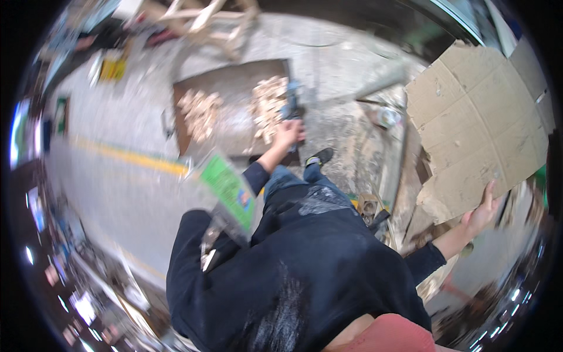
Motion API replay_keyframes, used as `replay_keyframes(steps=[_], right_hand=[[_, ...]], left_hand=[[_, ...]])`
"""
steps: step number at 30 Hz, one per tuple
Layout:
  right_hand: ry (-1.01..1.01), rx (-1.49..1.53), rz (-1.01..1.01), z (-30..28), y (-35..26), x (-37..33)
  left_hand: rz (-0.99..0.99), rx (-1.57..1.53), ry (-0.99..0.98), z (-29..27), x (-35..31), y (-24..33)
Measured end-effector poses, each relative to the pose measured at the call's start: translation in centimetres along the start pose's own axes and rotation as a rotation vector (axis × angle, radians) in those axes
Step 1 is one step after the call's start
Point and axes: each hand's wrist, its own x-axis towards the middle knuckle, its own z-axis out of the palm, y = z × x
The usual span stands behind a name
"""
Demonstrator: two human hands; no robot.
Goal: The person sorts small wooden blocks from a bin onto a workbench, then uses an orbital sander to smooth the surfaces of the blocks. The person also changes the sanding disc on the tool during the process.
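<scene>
My left hand (290, 134) reaches forward to the near right corner of a brown shallow tray (237, 111). Its fingers curl round a dark part there, too blurred to name, beside a blue and black object (291, 104) on the tray's right edge. Two heaps of small pale wood pieces lie in the tray, a left heap (200, 114) and a right heap (269, 105). Out to the right, my right hand (483, 211) grips the lower edge of a large torn cardboard sheet (475, 123), thumb against its face. The sheet is held up at a slant.
A wooden frame (211, 20) stands beyond the tray. A yellow container (112, 69) sits at the far left, and a yellow line (132, 154) crosses the floor. A clear round container (387, 117) lies right of the tray. A green card (227, 189) hangs at my left side.
</scene>
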Motion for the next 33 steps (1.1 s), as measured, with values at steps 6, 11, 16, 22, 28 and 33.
replay_keyframes(steps=[6, 11, 16, 22, 28, 33], right_hand=[[-0.297, -0.057, 0.333, 14.6, 15.2, -5.0], [-0.618, 0.077, 0.589, 25.3, 17.3, -16.1], [-0.95, -0.361, 0.855, 29.7, 18.3, -23.6], [-1.079, -0.543, 0.795, 29.1, 17.6, -30.8], [-0.958, -0.711, 0.872, 24.1, 18.0, -34.4], [-0.912, -0.817, 0.879, 21.8, 18.3, -36.5]], left_hand=[[-0.135, -0.59, -0.335, 0.0, -8.5, 5.0], [-0.131, -0.683, -0.127, -6.7, -8.8, -0.2], [-0.149, -0.807, 0.055, -17.9, -9.0, -3.9], [-0.233, -0.586, 0.536, -31.1, -5.8, -6.4], [-0.289, -0.661, 0.545, -39.6, -1.5, -6.2], [-0.48, -0.303, 0.349, -41.8, -3.4, -7.1]])
